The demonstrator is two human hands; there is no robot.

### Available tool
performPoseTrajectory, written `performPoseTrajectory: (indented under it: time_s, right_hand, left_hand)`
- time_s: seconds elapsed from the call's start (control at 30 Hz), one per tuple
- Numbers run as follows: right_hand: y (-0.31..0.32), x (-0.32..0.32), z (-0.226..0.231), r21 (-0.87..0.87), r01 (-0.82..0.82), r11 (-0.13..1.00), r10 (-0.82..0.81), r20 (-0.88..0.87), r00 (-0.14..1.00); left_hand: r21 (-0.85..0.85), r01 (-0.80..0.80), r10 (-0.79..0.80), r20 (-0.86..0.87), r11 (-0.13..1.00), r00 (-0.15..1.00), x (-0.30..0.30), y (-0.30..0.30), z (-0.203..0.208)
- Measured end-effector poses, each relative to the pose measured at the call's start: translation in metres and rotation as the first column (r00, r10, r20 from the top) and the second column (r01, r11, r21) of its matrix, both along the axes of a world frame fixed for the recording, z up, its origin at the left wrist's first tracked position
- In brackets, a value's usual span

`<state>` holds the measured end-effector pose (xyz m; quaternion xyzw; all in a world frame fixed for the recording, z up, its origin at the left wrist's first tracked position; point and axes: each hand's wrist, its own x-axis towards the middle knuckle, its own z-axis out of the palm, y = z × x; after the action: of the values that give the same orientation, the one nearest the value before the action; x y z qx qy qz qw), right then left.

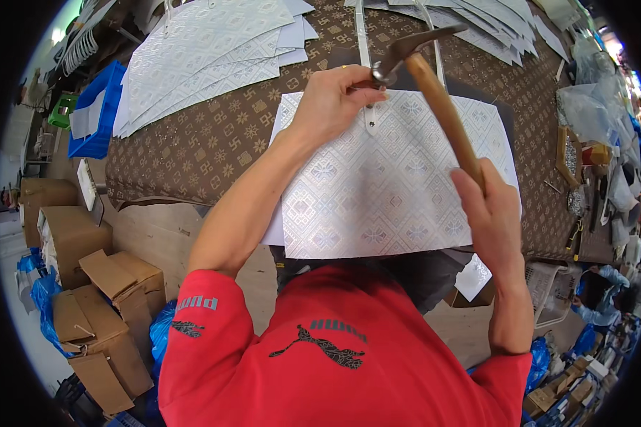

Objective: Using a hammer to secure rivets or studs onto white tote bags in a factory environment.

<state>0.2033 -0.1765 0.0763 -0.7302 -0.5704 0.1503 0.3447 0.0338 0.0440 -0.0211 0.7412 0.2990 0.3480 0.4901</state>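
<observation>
A silvery-white patterned panel lies in front of me at the table's near edge. My right hand is wrapped round the wooden handle of a hammer, whose metal head is up beside my left fingertips. Over the panel's far edge, my left hand has thumb and fingers pinched together; what they hold is mostly hidden by the fingers and hammer head. Just below them a white strap end with a small dark metal fastener lies on the panel. Two narrow white strap lengths run away from it.
Stacks of similar patterned panels lie far left, with more panels far right on the brown patterned tablecloth. A wooden tray of small metal pieces sits right. Around stand a blue crate, cardboard boxes and another person.
</observation>
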Motion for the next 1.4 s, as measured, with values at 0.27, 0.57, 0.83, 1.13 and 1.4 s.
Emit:
performPoseTrajectory:
  time_s: [0.27,0.57,0.83,1.13,1.4]
  right_hand:
    - [-0.050,-0.007,0.016,-0.094,0.263,0.960,-0.277,-0.462,0.843]
    - [-0.063,-0.006,0.004,-0.167,0.317,0.933,-0.355,-0.558,0.750]
    - [-0.066,-0.007,-0.008,-0.179,0.263,0.948,-0.318,-0.515,0.796]
    - [-0.054,-0.017,0.026,0.040,0.364,0.930,-0.326,-0.365,0.872]
    - [-0.033,0.003,0.005,0.166,-0.135,0.977,0.051,0.431,0.901]
  left_hand:
    - [-0.182,0.004,0.043,0.253,0.983,0.966,-0.013,0.006,0.027]
    - [-0.157,0.006,0.026,0.203,0.988,0.979,-0.018,-0.001,0.028]
    - [-0.124,0.065,-0.060,0.043,0.990,0.997,-0.011,-0.017,0.013]
    - [0.027,0.063,-0.062,-0.017,0.998,0.998,-0.010,-0.024,0.009]
    - [-0.031,0.071,-0.071,0.005,0.997,0.997,-0.006,-0.024,-0.006]
